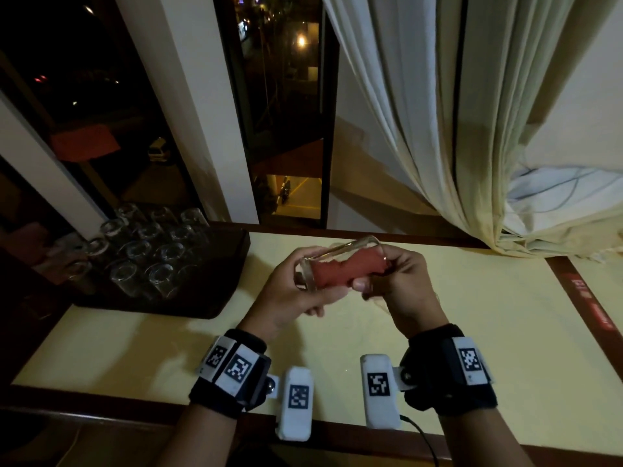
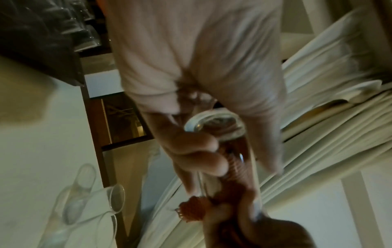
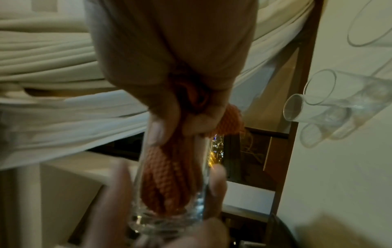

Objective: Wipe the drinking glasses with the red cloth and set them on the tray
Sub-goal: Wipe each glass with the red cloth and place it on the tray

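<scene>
Twisting the red cloth stuffed inside the drinking glass, I'd keep my left hand gripping its base while my right hand pinches cloth at the rim.

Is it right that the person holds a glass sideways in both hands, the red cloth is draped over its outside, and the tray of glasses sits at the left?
Not quite. The red cloth is stuffed inside the glass, not draped outside; the right wrist view shows it behind the wall. The left hand and right hand do hold it sideways, tray left.
</scene>
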### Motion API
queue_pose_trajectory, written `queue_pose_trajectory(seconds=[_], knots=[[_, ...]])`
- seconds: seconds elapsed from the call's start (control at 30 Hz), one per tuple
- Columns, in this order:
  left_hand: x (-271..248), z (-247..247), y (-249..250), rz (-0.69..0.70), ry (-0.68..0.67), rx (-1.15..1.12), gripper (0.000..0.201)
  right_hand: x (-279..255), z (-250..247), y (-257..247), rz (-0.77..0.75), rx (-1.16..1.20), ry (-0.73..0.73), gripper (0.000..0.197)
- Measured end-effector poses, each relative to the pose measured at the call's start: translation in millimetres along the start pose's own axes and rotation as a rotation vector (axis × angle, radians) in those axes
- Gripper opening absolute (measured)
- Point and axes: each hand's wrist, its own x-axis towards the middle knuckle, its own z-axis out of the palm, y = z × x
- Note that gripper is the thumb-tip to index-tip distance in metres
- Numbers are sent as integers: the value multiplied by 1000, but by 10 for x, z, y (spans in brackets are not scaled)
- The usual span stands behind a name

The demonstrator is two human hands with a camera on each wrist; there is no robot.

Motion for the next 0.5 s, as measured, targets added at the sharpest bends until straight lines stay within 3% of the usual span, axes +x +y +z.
queue_pose_trajectory(seconds=[0.1, 0.23, 0.3, 0.43, 0.5], knots=[[-1, 9, 17, -33, 16, -59, 70, -49, 17, 3, -20, -3, -7, 31], [-57, -56, 64, 169, 59, 186, 66, -109, -14, -68, 111, 28, -140, 24], [-78, -45, 41, 221, 54, 257, 69, -108, -48, -84, 118, -13, -122, 23], [-77, 51, 89, -7, -10, 29, 79, -116, -24, -67, 1, 2, -13, 30], [-58, 53, 100, -20, -6, -13, 71, -130, 5, -63, -20, -46, 9, 34]])
